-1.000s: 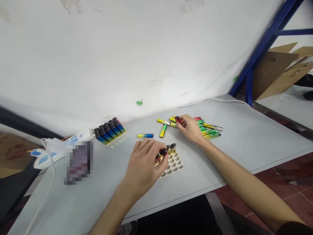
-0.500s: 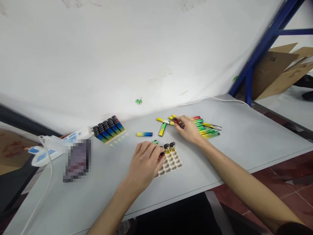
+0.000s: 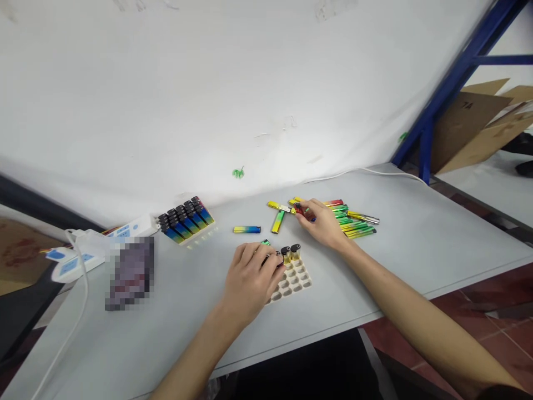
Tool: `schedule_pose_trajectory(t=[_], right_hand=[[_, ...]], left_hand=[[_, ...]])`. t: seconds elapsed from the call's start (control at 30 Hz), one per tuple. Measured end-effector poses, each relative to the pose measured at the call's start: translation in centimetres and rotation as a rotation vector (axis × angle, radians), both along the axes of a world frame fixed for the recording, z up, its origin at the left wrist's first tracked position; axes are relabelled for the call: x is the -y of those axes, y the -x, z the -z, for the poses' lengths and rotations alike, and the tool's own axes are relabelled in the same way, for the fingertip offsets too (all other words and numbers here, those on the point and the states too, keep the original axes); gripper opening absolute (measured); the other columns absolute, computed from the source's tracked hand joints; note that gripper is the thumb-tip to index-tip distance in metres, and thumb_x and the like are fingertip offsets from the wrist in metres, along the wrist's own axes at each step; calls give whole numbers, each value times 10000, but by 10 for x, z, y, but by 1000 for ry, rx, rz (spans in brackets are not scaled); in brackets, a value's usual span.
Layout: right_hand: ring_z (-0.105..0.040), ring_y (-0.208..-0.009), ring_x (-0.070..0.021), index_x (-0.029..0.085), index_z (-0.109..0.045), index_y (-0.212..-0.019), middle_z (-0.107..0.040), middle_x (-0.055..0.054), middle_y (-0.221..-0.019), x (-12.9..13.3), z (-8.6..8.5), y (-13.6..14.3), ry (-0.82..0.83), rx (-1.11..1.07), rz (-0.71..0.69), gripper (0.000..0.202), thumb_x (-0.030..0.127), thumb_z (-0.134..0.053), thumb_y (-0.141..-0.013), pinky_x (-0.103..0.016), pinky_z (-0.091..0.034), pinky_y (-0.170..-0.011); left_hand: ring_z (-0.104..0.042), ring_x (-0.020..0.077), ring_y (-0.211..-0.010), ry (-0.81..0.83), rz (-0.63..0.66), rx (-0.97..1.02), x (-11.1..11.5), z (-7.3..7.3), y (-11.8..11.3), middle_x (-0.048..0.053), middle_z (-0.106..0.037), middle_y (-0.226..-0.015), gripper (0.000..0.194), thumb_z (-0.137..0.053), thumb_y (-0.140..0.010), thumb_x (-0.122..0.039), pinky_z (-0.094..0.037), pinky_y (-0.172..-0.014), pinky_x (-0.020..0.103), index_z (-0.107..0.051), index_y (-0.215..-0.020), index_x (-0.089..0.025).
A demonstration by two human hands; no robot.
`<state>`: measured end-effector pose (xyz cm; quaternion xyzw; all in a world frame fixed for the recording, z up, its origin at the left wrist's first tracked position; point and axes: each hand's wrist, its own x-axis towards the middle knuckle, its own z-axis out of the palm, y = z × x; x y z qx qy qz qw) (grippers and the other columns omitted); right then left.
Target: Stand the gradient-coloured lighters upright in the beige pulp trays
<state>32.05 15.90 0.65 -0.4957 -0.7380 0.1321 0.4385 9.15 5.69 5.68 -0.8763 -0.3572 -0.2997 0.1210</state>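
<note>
My left hand (image 3: 252, 278) is closed on a lighter with a black top, its body mostly hidden by my fingers. That hand is over the left side of a cream tray (image 3: 297, 279) with rows of oval holes. Two yellow lighters (image 3: 290, 253) with black caps stand upright in the tray's back row. Farther right, my right hand (image 3: 320, 222) pinches a red lighter (image 3: 298, 209) at its fingertips. Beneath and beside it lies a loose pile of shiny green and yellow lighters (image 3: 353, 226). A yellow-and-green lighter (image 3: 278, 221) lies just left of it.
At the back left, a filled tray of blue-and-yellow lighters (image 3: 185, 220) leans by the wall. A blue-and-yellow lighter (image 3: 247, 229) lies alone in the middle. Left are a power strip (image 3: 75, 266), a white cable and a pixelated object (image 3: 131, 273). Cardboard boxes (image 3: 474, 122) stand beyond the blue frame.
My left hand has shifted slightly to the right over the tray, its fingers lower around the lighter. My right hand still pinches the red lighter at nearly the same spot.
</note>
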Motion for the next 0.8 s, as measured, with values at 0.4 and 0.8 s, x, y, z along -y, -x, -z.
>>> schedule_pose_trajectory(t=[0.4, 0.8], right_hand=[[-626, -787, -182, 247, -565, -1135, -607, -64, -968, 11, -5, 18, -366, 26, -72, 232, 251, -621, -910, -335, -547, -702], [-620, -1010, -224, 237, -604, -1073, -631, -88, -1043, 9, -5, 17, -362, 156, -112, 138, 276, -568, -946, -388, -526, -874]], left_hand=[[-590, 249, -1001, 609, -158, 199, -58, -34, -15, 58, -710, -1032, 346, -517, -927, -462, -465, -857, 387, -649, -1126, -211], [-653, 157, -762, 1051, 86, 1041, -94, -13, -5, 0, -675, -792, 264, -523, -920, -478, -521, -766, 312, -560, -937, -217]])
